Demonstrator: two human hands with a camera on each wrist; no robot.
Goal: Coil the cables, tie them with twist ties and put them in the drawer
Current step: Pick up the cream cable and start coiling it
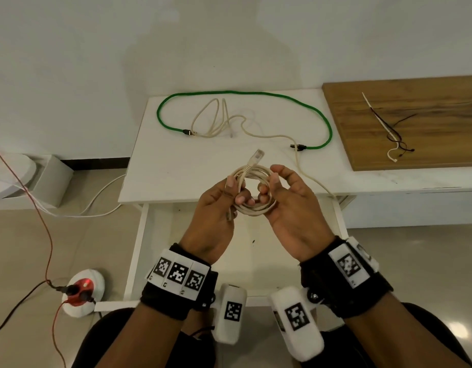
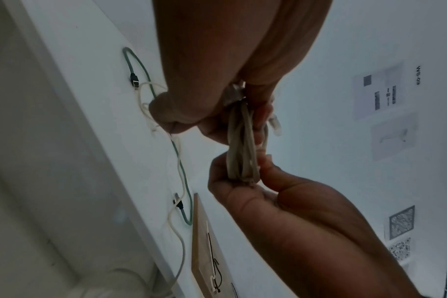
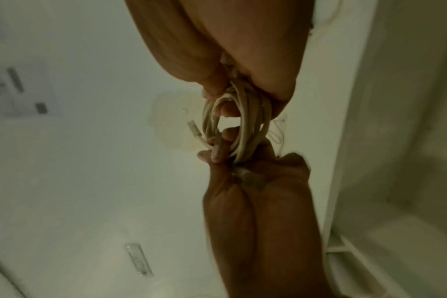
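Note:
A coiled beige network cable [image 1: 252, 210] hangs in the air over the table's front edge, with one plug [image 1: 257, 156] sticking up. My left hand [image 1: 236, 192] grips the coil's left side, fingers curled round the strands. My right hand [image 1: 269, 185] pinches its right side between thumb and fingers. In the left wrist view the coil [image 2: 242, 153] shows edge-on between both hands; the right wrist view shows the same coil [image 3: 242, 121]. On the white table [image 1: 176, 168] lie a green cable [image 1: 245, 93] and a second beige cable [image 1: 219, 120]. Twist ties [image 1: 389, 136] lie on a wooden board [image 1: 428, 123].
Below my hands is the pulled-out white drawer [image 1: 139, 248]. The loose beige cable trails over the table's front right edge [image 1: 314, 181]. On the floor at the left sit a power strip [image 1: 83, 290] with red and black leads and a white box [image 1: 51, 179].

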